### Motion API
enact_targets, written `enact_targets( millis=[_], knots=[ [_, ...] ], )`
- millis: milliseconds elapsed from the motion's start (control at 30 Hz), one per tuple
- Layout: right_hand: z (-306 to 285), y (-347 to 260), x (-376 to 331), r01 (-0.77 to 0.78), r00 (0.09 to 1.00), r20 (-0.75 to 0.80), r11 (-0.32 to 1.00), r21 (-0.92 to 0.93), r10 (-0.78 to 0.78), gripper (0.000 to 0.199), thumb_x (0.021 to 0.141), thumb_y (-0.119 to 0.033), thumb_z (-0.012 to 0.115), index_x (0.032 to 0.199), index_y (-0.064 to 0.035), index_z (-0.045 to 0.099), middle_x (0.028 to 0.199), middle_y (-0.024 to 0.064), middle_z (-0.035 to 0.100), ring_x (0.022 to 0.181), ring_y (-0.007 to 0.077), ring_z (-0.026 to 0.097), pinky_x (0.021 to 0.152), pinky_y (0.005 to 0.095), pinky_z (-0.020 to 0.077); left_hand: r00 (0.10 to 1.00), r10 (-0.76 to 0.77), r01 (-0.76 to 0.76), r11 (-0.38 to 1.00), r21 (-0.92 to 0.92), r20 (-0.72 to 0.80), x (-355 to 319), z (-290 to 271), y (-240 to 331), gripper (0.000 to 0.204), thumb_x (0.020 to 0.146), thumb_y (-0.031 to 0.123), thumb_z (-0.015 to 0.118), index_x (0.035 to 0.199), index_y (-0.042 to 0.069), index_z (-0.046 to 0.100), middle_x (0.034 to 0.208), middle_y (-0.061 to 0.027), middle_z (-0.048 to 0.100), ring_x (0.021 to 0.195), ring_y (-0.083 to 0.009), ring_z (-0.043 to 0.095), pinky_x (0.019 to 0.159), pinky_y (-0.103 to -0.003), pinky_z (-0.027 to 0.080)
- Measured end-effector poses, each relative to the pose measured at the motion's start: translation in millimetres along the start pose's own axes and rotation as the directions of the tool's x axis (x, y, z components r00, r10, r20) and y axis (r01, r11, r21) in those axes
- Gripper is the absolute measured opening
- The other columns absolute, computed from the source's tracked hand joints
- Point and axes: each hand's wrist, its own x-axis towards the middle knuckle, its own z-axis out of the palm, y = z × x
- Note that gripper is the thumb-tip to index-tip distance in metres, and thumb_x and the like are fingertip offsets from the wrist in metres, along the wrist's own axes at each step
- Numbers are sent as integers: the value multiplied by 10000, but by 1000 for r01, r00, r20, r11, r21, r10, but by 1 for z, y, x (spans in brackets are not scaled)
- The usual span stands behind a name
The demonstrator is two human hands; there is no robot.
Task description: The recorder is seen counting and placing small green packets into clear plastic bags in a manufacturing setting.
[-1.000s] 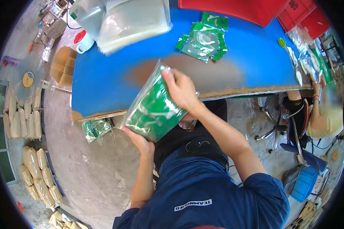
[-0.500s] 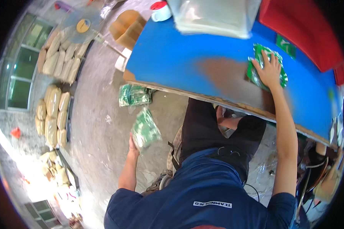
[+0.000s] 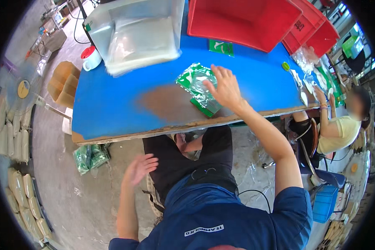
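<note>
Head view shows the right hand (image 3: pixel 224 86) resting flat on green packets (image 3: pixel 198 86) that lie on the blue table (image 3: pixel 112 104), close to its worn near edge. Its fingers (image 3: pixel 219 73) are spread and lie on top of the packets; they press them down and do not pinch anything. Under the fingertips one packet is clear and shiny, and a darker green one shows out below the palm.

The left hand (image 3: pixel 139 167) hangs low, below the table edge and well apart from it. It is open, fingers loosely spread, and holds nothing. Beyond its fingers, on the floor, lies a bundle (image 3: pixel 90 156) of green packets.

Past the right fingertips stand a red crate (image 3: pixel 241 18) and a stack of clear bags (image 3: pixel 139 39); one more single packet (image 3: pixel 221 47) lies just in front of the crate.

As I judge it, the bundle on the floor is work already finished, and the packets under the right hand are not yet gathered or picked up. That part seems left to do.
</note>
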Motion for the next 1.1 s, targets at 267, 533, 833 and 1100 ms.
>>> enact_targets(
  millis=[267, 533, 833, 1100],
  knots=[
    [9, -58, -89, 460, 814, 288, 863, 212, -504, 655, 944, -527, 549, 1416, -77, 487, 1480, 234, 424, 1420, 408, 344, 1152, 587, 266, 978, 202, -200, 979, 34, -60, 70, 131, -3, 454, 1021, 382, 540, 1240, -13, 587, 1143, -147, 692, 1033, -239, 679, 893, -390, 557],
    [17, -37, -48, -6, 1000, 23, 960, -279, 13, 568, 958, -480, 556, 1258, 3, 562, 1328, 279, 540, 1325, 433, 449, 1121, 553, 322, 918, 318, -282, 944, 173, -236, 69, 136, -12, 287, 942, 181, 682, 1195, 59, 619, 1122, -47, 692, 982, -152, 673, 838, -349, 576],
    [3, -42, -75, 318, 925, -10, 761, 566, -379, 480, 941, -416, 607, 1174, 4, 603, 1308, 244, 575, 1274, 422, 496, 1087, 502, 389, 929, 302, -284, 952, 112, -214, 75, 130, -14, 363, 914, 74, 700, 1246, -7, 577, 1189, -108, 668, 1043, -210, 669, 922, -393, 550],
    [0, 1, -105, 497, 849, 108, 851, 171, -517, 536, 744, -87, 721, 1264, -48, 598, 1284, 124, 612, 1156, 327, 575, 952, 469, 464, 881, 359, -387, 921, -33, -310, 55, 125, -18, 398, 942, 107, 673, 1304, 22, 531, 1245, -90, 636, 1124, -214, 632, 973, -390, 521]
  ],
)
